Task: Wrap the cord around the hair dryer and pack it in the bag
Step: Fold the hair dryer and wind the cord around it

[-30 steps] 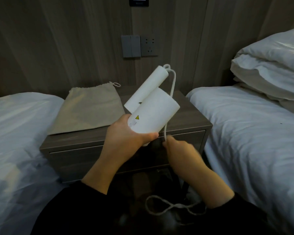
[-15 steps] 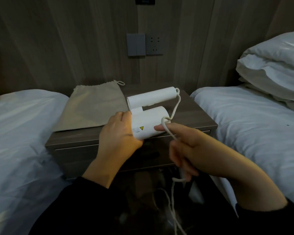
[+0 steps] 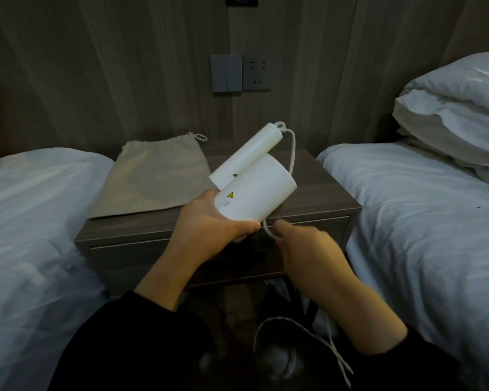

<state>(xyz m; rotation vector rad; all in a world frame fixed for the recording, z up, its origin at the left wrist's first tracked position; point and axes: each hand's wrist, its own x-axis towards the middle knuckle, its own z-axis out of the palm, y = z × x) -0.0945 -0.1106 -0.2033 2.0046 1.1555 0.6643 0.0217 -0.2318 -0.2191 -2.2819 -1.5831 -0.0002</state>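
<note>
My left hand (image 3: 209,221) grips the rear end of a white hair dryer (image 3: 254,190), held tilted above the nightstand with its folded handle pointing up and right. The white cord (image 3: 292,153) leaves the handle's tip, runs down behind the barrel and comes out under it, where my right hand (image 3: 302,246) pinches it. The rest of the cord hangs down in a loose loop near my lap. A beige drawstring bag (image 3: 153,176) lies flat on the nightstand to the left, its mouth toward the wall.
The grey wooden nightstand (image 3: 322,204) stands between two white beds, left bed (image 3: 34,221) and right bed (image 3: 424,221). Pillows (image 3: 458,114) are stacked on the right bed. A switch and socket (image 3: 240,73) sit on the wall.
The dryer has tilted back up from level, handle now pointing up and right. My right hand has dropped from the barrel's front to below it, carrying the cord.
</note>
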